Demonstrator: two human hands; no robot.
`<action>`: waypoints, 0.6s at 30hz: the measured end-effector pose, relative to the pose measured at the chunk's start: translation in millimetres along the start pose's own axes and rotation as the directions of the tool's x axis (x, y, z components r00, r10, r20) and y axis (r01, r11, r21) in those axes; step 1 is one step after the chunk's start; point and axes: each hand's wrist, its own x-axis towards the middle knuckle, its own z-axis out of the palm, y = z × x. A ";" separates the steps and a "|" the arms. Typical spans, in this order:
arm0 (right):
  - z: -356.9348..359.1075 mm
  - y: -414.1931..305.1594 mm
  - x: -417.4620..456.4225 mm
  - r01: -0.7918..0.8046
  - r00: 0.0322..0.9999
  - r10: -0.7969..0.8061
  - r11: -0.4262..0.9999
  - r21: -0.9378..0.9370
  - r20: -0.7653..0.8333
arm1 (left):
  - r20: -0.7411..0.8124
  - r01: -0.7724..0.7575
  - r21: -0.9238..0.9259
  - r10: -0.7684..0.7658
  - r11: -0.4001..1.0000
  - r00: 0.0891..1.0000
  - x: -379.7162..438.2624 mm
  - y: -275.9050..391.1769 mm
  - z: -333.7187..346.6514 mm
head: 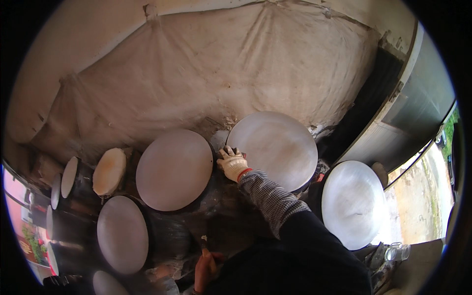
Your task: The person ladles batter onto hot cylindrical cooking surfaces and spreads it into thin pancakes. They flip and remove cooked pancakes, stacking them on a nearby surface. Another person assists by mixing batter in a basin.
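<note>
My right hand (pixel 233 164), in a knitted glove with a red cuff, is closed around a small dark object (pixel 243 155) by the left edge of a large round metal disc (pixel 276 147). That disc has a dull, pale, smeared surface and resembles a griddle. Left of the glove is another large pale disc (pixel 175 169), with a small dark spot near its right rim. Low in the view, my left hand (pixel 205 267) is bare and grips a thin tool (pixel 204 241) with a pale tip. Its exact kind is unclear.
A stained cloth sheet (pixel 221 73) hangs behind the discs. Smaller discs (pixel 122 235) stand at left, one round yellow-brown piece (pixel 109 171) among them. A shiny disc (pixel 353 204) is at right, above glass jars (pixel 397 252). A metal panel (pixel 413 107) borders the right.
</note>
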 end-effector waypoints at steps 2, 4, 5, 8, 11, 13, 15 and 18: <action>5.2 -7.6 -29.3 0.163 0.985 -0.168 0.979 -0.127 -0.038 | 0.031 -0.052 0.090 0.049 0.995 0.998 -13.5 9.9 -4.4; 11.5 -7.5 -72.9 0.290 0.948 -0.313 0.927 -0.239 -0.064 | 0.133 -0.005 -0.497 0.082 0.868 0.988 -2.6 -39.8 -39.3; 14.5 -3.5 -94.6 0.333 0.926 -0.368 0.901 -0.278 -0.081 | 0.182 0.055 -0.730 0.115 0.682 0.977 2.9 -70.5 -58.2; 24.7 29.9 -170.2 0.285 0.926 -0.337 0.919 -0.272 -0.168 | 0.064 0.058 -0.274 -0.041 0.960 0.997 -13.9 -21.2 -29.4; 42.5 44.9 -244.7 0.102 0.964 -0.144 0.977 -0.190 -0.222 | 0.150 0.031 -0.150 -0.008 0.988 0.989 -17.3 -29.6 -33.6; 58.6 40.9 -306.8 -0.168 0.963 0.170 0.985 0.031 -0.209 | 0.251 0.046 -0.132 -0.012 0.990 0.968 -19.4 -41.0 -34.2; 39.8 11.9 -368.9 -0.484 0.807 0.590 0.680 0.551 -0.019 | 0.341 0.116 -0.116 -0.070 0.986 0.937 -18.9 -50.8 -37.7; 36.0 -20.8 -465.0 -0.412 0.577 0.805 0.434 0.801 -0.139 | 0.427 0.166 -0.048 -0.130 0.985 0.895 -34.6 -58.8 -16.5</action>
